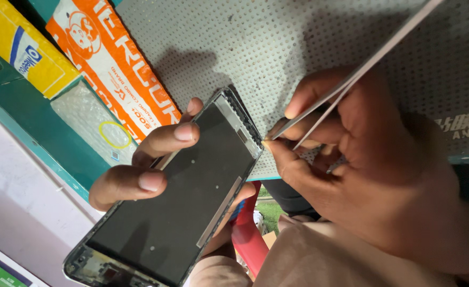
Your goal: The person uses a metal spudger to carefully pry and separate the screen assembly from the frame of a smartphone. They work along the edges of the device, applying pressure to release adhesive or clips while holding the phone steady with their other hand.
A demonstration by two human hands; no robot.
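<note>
The left hand (149,159) grips an opened phone (176,202) by its edges; the right hand (362,175) pinches tweezers (346,85) shut at the phone's top corner — above a grey perforated mat (245,48), beside an orange packet (112,64).

The phone frame (186,196) I hold is a dark, flat panel with a metal rim and a pale strip along one edge, tilted diagonally over the perforated grey mat (256,48); my thin metal tweezers (346,82) slant down, tips at its upper corner
</note>
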